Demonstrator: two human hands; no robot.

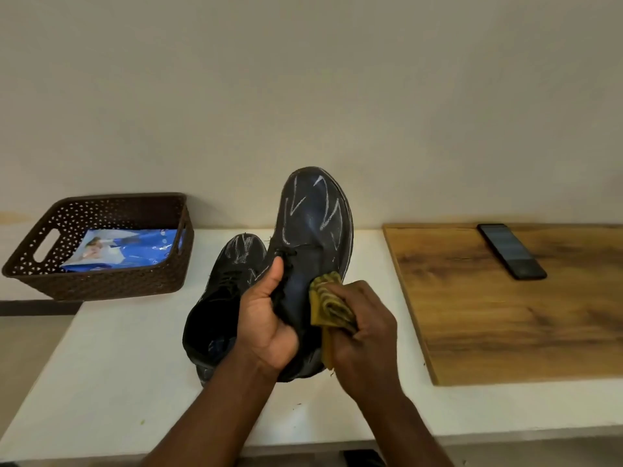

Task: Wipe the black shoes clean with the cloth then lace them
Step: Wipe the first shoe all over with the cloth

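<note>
My left hand (266, 318) grips a black shoe (313, 217) by its opening, thumb on the tongue near the black lace, and holds it raised with the toe pointing away. White chalk-like streaks cover its toe. My right hand (364, 332) holds a folded yellow-green cloth (328, 303) against the shoe's right side near the middle. A second black shoe (222, 298), also streaked white on the toe, lies on the white table (111, 365) to the left, partly hidden behind my left hand.
A brown woven plastic basket (111, 281) with a blue and white packet (124, 247) inside stands at the back left. A wooden board (505, 325) lies on the right with a black phone (510, 249) on its far part. A wall rises behind.
</note>
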